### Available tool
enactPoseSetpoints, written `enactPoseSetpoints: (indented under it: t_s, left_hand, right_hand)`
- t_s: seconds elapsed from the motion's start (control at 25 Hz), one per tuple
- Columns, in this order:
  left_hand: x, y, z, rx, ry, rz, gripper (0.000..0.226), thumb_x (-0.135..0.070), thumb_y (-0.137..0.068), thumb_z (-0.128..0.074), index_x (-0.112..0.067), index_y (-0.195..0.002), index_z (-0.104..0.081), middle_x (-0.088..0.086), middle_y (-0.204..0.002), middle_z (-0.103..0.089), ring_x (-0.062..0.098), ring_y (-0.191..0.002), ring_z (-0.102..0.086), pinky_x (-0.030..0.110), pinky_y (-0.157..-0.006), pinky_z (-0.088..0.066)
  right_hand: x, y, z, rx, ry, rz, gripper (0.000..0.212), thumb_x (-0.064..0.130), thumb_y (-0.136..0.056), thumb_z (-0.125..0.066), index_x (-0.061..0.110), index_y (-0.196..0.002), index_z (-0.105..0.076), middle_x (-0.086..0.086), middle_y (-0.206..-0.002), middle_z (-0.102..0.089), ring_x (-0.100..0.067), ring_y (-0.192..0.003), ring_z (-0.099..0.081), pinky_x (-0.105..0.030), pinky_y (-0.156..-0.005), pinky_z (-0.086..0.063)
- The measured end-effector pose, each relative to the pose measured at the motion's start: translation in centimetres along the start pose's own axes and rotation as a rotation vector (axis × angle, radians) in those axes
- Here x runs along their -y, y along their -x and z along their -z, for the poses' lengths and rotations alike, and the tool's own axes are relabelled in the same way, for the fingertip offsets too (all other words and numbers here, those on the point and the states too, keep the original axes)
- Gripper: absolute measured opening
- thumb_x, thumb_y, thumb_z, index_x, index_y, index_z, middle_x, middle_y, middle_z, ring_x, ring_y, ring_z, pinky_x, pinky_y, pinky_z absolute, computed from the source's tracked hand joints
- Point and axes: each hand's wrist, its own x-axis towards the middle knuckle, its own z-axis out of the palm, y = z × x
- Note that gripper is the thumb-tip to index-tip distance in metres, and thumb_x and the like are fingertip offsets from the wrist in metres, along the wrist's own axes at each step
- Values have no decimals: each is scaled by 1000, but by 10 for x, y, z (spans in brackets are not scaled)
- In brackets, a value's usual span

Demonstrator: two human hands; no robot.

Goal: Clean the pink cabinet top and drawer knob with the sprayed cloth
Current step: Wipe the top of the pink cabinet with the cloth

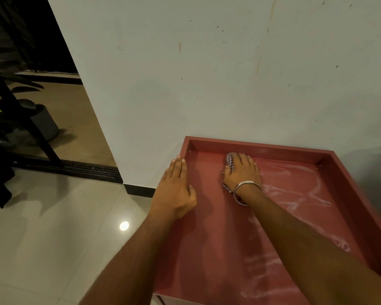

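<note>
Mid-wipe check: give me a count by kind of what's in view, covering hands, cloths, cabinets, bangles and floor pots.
Hands: 2, left hand resting on the left rim, right hand inside the top
Cloths: 1, cloth under the right hand
Cabinets: 1, pink cabinet top
Bangles: 1, bangle on the right wrist
Pots: 1, grey pot on the floor
Total: 6

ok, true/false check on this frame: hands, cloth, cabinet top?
1. The right hand presses a purple-and-white patterned cloth onto the pink wooden cabinet top. True.
2. The left hand holds a spray bottle. False: it rests flat on the cabinet's left rim, holding nothing.
3. The cloth sits at the front right corner. False: it is near the back left corner.
4. Smeary white streaks mark the top's right side. True.
</note>
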Motion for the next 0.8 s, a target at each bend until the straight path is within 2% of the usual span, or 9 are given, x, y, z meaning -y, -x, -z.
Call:
enactPoseSetpoints:
  t_s: [0.12, 0.28, 0.36, 0.56, 0.68, 0.8]
  left_hand:
    - [2, 1, -1, 6, -25, -2, 74, -31, -95, -35, -7, -153, 4, 8, -162, 10, 18, -149, 10, 36, -123, -3]
    - [-3, 6, 3, 14, -35, 0, 74, -31, -95, -36, -8, -153, 6, 8, -162, 12, 18, -149, 12, 35, -123, -1]
    - [-3, 11, 4, 19, -14, -6, 74, -29, -96, -37, -7, -152, 6, 8, -161, 12, 18, -149, 12, 34, -123, 0]
    - [-4, 25, 6, 17, 11, -1, 75, -27, -95, -38, -6, -152, 5, 8, -161, 12, 18, -149, 12, 33, -123, 0]
    - [-7, 31, 6, 21, 7, 6, 75, -28, -95, -38, -6, -152, 6, 9, -161, 13, 19, -149, 13, 34, -123, 0]
    - [-8, 38, 5, 13, -3, 17, 75, -29, -95, -37, -7, -152, 6, 8, -161, 12, 19, -149, 13, 35, -123, -2]
  right_hand:
    - [2, 8, 3, 14, 25, -43, 60, 34, -93, -39, 16, -148, -25, -7, -157, -24, -27, -146, -15, -43, -121, -13]
    - [33, 40, -8, 38, -24, 77, 61, 37, -92, -37, 21, -149, -23, -3, -158, -22, -24, -148, -11, -42, -122, -10]
    - [28, 48, -5, 32, -54, 100, 59, 37, -92, -37, 22, -148, -26, -1, -157, -24, -22, -147, -13, -40, -122, -10]
    - [-12, 57, 13, 5, -13, 6, 58, 35, -94, -37, 19, -148, -26, -3, -157, -26, -23, -146, -16, -39, -122, -11]
    - [0, 73, 12, -3, -16, -22, 60, 36, -93, -37, 20, -149, -24, -3, -158, -23, -22, -147, -13, -40, -122, -10]
    - [17, 92, 5, 12, -55, 30, 61, 38, -93, -36, 21, -149, -24, -1, -158, -22, -22, -148, -11, -40, -122, -10]
